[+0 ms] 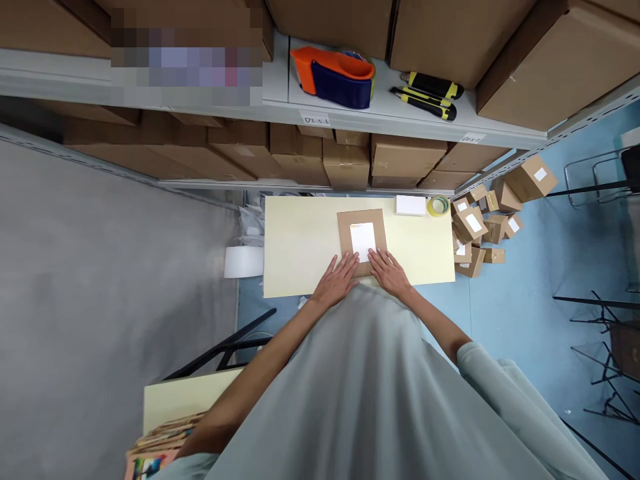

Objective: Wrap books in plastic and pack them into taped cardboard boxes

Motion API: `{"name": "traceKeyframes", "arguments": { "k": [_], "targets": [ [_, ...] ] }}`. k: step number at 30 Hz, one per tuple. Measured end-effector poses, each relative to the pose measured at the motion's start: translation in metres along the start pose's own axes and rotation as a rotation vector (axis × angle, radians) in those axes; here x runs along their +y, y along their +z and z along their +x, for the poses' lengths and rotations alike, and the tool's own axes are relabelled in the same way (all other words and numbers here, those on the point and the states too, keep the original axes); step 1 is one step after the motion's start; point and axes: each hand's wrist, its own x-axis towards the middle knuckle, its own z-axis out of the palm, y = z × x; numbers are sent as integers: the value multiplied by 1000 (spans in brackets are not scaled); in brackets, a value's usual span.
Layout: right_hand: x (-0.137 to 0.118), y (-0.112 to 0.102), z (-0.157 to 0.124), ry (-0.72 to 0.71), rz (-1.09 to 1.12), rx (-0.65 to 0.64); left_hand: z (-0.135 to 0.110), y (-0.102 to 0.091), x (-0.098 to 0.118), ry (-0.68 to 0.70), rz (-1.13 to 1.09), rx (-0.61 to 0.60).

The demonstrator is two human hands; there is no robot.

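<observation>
A flat brown cardboard parcel (345,232) lies on the pale yellow table (300,247), close to its front edge. On its top face is a white label (363,240). My left hand (339,279) rests with fingers stretched out over the parcel's lower left part, fingertips at the label's lower left corner. Opposite it, my right hand (389,272) lies flat on the lower right part, with fingertips touching the label's right edge. Neither hand grips anything.
At the table's back right are a white stack of labels (410,205) and a tape roll (439,206). Cardboard boxes (470,223) are heaped right of the table. Above, a shelf holds an orange-and-blue tape dispenser (340,77) and utility knives (427,97). A white roll (243,262) stands left.
</observation>
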Motion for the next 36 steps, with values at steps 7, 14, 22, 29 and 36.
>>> {"name": "traceKeyframes", "arguments": {
  "k": [7, 14, 22, 29, 36],
  "targets": [
    [-7, -2, 24, 63, 5, 32, 7, -6, 5, -62, -12, 45],
    [8, -13, 78, 127, 12, 39, 52, -20, -15, -150, -18, 79],
    [16, -3, 87, 106, 69, 96, 77, -27, -28, -212, -54, 118],
    [18, -7, 86, 143, 57, 89, 77, -27, -20, -203, -37, 124],
    [13, -18, 64, 200, 4, 66, 56, -26, -11, -156, -12, 105]
  ]
}}
